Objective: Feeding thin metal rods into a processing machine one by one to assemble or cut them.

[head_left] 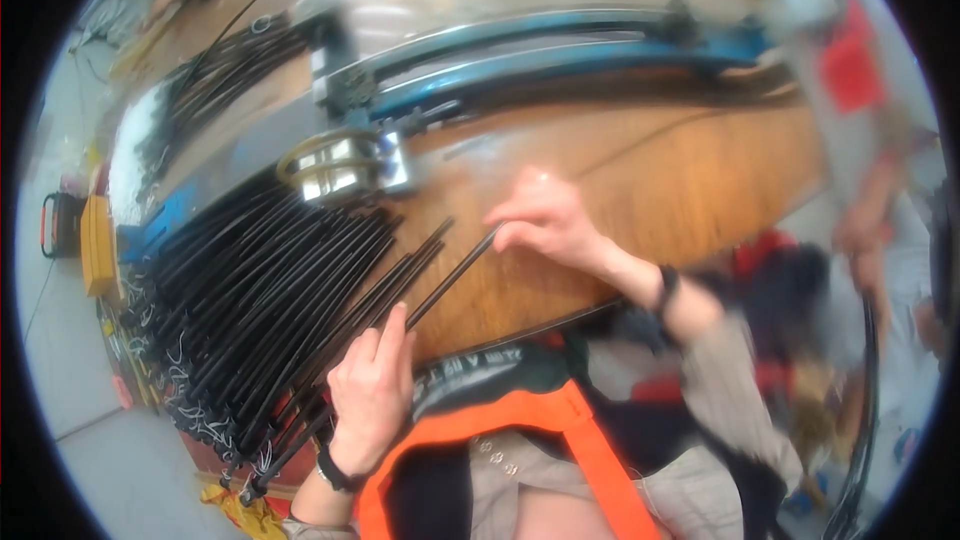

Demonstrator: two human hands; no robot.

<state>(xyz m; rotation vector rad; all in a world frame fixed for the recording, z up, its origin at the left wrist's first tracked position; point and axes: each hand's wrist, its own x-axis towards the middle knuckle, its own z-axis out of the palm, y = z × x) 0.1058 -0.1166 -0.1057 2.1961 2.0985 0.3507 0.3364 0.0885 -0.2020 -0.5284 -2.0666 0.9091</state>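
A thin, straight black cable [452,279] slants up to the right between my two hands over the wooden tabletop. The thumb and fingers of my right hand [545,217] pinch its upper end. Lower down, my left hand [372,380] is closed around the same cable, though its grip is partly hidden under the fingers. A few loose black cables [405,270] lie just left of the held one. Beyond them spreads a large pile of similar black cables [270,290], with thin whitish wire ends [185,400] at the lower left.
A blue metal rail [520,45] crosses the wooden table [680,160], with a shiny metal block [335,165] at its left end. More dark cables [235,75] lie at the far left. Another person's hand [865,225] shows blurred at the right. A yellow box [97,245] stands left.
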